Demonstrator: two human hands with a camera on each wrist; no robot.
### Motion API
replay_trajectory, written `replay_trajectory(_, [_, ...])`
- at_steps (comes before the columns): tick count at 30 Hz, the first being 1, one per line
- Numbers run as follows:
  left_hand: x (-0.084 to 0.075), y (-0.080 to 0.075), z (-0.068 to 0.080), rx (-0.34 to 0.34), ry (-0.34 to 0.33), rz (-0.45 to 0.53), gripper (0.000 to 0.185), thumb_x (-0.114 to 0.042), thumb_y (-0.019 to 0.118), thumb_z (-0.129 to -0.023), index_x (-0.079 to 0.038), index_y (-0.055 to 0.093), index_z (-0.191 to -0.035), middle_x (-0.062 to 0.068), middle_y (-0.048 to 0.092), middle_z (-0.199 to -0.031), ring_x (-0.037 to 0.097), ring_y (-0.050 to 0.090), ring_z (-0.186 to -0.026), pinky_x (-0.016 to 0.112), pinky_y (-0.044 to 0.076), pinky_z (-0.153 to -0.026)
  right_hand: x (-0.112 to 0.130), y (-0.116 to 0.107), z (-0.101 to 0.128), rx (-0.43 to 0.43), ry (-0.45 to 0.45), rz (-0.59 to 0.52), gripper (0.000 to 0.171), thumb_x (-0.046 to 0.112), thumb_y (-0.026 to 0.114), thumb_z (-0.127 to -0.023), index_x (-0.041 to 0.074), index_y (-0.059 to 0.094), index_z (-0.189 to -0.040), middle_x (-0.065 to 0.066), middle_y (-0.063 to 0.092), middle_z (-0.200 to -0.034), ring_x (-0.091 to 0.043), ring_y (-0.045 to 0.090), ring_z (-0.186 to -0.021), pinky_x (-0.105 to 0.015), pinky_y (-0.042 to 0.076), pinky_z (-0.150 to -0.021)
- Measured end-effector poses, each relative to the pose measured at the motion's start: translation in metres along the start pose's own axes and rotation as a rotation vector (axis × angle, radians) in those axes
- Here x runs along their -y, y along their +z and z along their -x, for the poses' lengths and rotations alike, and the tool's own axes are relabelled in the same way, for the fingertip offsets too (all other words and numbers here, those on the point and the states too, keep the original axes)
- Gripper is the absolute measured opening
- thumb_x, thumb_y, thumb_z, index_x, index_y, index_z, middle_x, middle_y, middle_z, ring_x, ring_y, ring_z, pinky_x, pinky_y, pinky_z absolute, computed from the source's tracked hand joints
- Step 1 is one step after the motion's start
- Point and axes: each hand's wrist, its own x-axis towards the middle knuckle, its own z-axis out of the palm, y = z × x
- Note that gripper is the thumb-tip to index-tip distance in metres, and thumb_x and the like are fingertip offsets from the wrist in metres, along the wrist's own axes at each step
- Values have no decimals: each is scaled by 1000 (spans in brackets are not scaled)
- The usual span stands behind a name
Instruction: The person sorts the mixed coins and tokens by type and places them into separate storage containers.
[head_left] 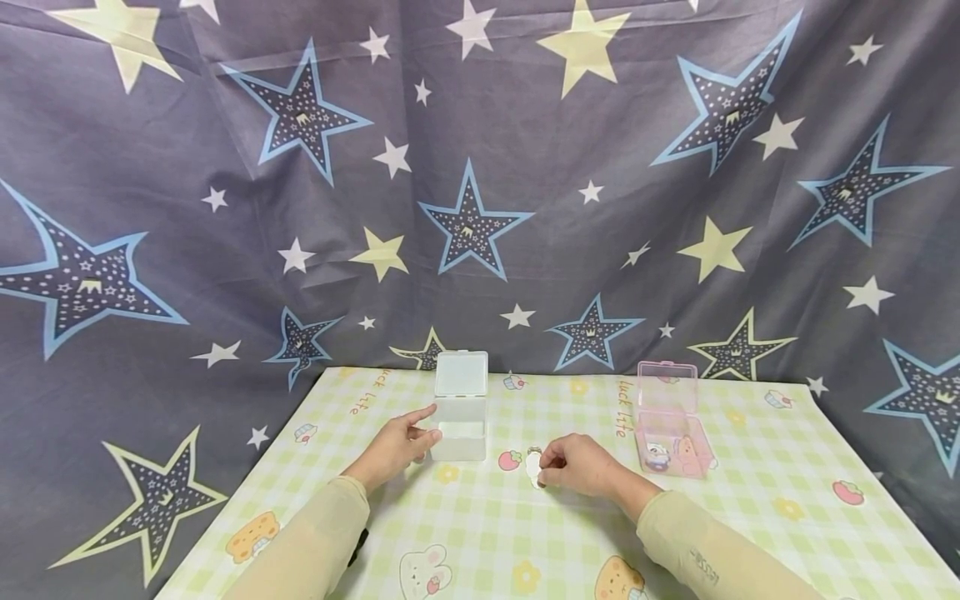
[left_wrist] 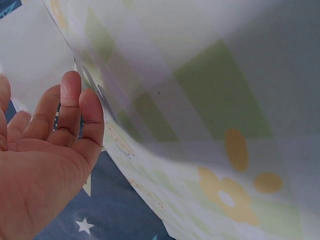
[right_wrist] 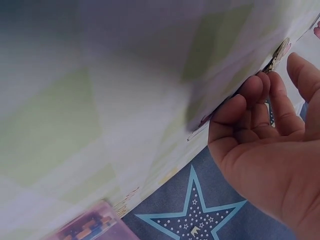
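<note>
A small white box [head_left: 459, 442] stands left of centre with its lid [head_left: 461, 373] raised. At its left side is my left hand [head_left: 399, 446], thumb and index finger at the wall; in the left wrist view its fingers are loosely bent. My right hand [head_left: 581, 467] reaches down to a small flat white piece with brownish edges [head_left: 533, 468] lying on the cloth. In the right wrist view the index fingertip is at the piece [right_wrist: 276, 56], while the thumb [right_wrist: 301, 72] stands apart from it. Its exact kind cannot be made out.
To the right stands a clear pink box [head_left: 672, 446] with its lid [head_left: 667, 387] up and a few small colourful pieces inside. A green checked cloth [head_left: 480, 533] with printed pictures covers the table. Behind it hangs a dark star-patterned curtain [head_left: 517, 183].
</note>
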Motion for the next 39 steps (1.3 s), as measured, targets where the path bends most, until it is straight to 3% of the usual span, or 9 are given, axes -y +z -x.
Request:
replay_trajectory(12, [-1,0,0,-8,-4,-5,60,-26,69,-107,-16,48,-162,15,79,-123,21,75,-87,42,60,-85,2,1,2,1,22,6,15,22,88,-88,16,75,-86,9,69,-77,-1,55,-70,-21,48,-68])
replay_trajectory(19, [0,0,-1,-2,0,0,61,-26,69,-107,-16,47,-163,15,78,-125,21,75,-88,43,60,-86,2,7,2,-8,59,78,20,30,91,-85,21,73,-86,13,67,-81,-2,56,-76,-24,49,-74])
replay_trajectory(25, [0,-1,0,1,-2,-7,62,-29,70,-106,-16,48,-163,14,79,-124,20,74,-87,42,59,-85,4,8,3,-17,31,129,20,26,91,-84,19,73,-86,10,67,-83,-4,56,-78,-26,51,-75])
replay_trajectory(39, [0,1,-2,-7,-23,-4,61,-27,69,-107,-19,47,-163,15,78,-126,22,74,-89,41,58,-87,6,7,4,-29,12,130,20,23,91,-83,19,71,-84,10,67,-81,-2,54,-75,-25,49,-72])
